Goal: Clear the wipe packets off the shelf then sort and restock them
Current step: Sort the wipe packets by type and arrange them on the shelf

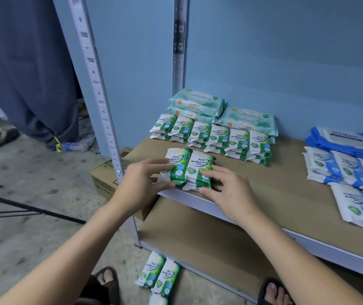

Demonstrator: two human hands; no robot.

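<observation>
Two green packets (199, 164) lie side by side, long axes front-to-back.

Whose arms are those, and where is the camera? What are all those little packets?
There is no machine here: those are a person's two bare arms. The camera sits on their head and looks down, so you see what they see, even their sandalled feet. The left hand and the right hand hold a small pile of green-and-white pine wipe packets from both sides, near the front of a brown shelf board. Behind it stands a row of the same green packets, with bigger pale teal wipe packs at the back. Blue-and-white wipe packets lie to the right. A few loose green packets lie on the floor below.
</observation>
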